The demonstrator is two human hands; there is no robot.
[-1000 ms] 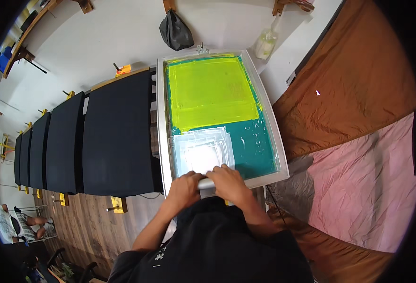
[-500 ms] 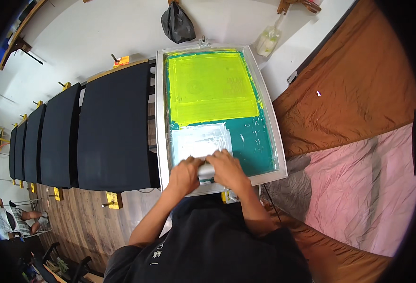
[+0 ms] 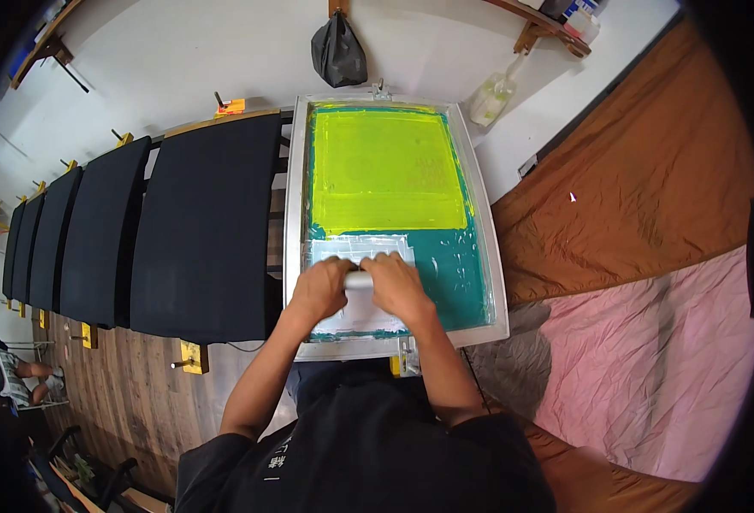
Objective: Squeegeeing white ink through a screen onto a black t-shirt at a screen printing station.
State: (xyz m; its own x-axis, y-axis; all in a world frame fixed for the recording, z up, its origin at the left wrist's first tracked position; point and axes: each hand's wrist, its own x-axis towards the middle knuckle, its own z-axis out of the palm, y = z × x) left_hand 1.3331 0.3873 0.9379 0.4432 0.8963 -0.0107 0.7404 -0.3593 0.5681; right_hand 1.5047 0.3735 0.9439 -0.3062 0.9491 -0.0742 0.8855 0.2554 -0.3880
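A screen-printing frame (image 3: 296, 214) with a pale metal rim lies in front of me. Its teal mesh (image 3: 449, 291) carries a broad field of yellow-green ink (image 3: 385, 171) on the far part and a patch of white ink (image 3: 361, 318) at the near left. Over that white patch, my left hand (image 3: 319, 292) and my right hand (image 3: 400, 292) grip a squeegee (image 3: 359, 280) side by side, fingers curled over its top. Between the hands a short pale stretch of it shows; its blade is hidden.
Several black-covered printing boards (image 3: 210, 227) run off to the left, with yellow clamps (image 3: 193, 356) along their edges. A brown sheet (image 3: 625, 188) and a pink sheet (image 3: 642, 368) hang at the right. A black bag (image 3: 339, 56) hangs on the far wall. Another person (image 3: 17, 372) sits at the far left.
Both hands and the squeegee have moved away from me over the white ink, leaving more of the white patch showing on the near side. The whole view has shifted slightly.
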